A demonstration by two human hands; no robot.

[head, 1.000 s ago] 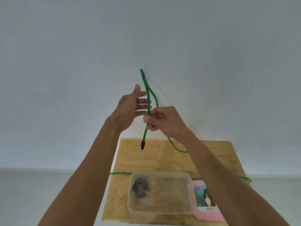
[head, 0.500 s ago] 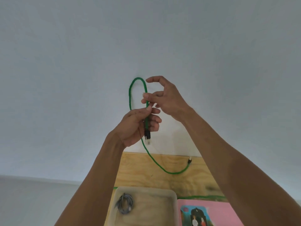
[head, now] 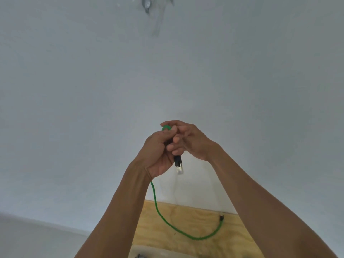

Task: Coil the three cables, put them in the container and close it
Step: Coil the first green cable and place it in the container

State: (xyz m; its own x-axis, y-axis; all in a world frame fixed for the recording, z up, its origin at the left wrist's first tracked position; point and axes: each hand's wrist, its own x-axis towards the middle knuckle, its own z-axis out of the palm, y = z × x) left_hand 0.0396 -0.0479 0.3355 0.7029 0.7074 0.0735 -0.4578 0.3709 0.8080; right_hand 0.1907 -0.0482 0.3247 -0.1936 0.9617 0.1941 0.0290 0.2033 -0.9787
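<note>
A green cable (head: 158, 209) hangs from my raised hands down to the wooden board (head: 188, 220), where its far end with a dark plug (head: 221, 218) lies. My left hand (head: 159, 151) is closed around the cable, and a black plug with a clear tip (head: 178, 164) sticks out below its fingers. A small green loop (head: 165, 128) shows above the fist. My right hand (head: 189, 141) presses against the left, fingers pinching the cable at the loop. Only the container's rim (head: 149, 252) shows at the bottom edge, with a bit of a grey coiled cable (head: 138, 256) inside.
A pale wall fills most of the view behind my hands. A metal fixture (head: 148, 5) is on the wall at the top. The light floor (head: 37, 237) lies left of the board.
The view has tilted upward, so the container and pink lid have dropped out of sight. The wide green loop has shrunk into my left fist, and my right hand has closed in against the left.
</note>
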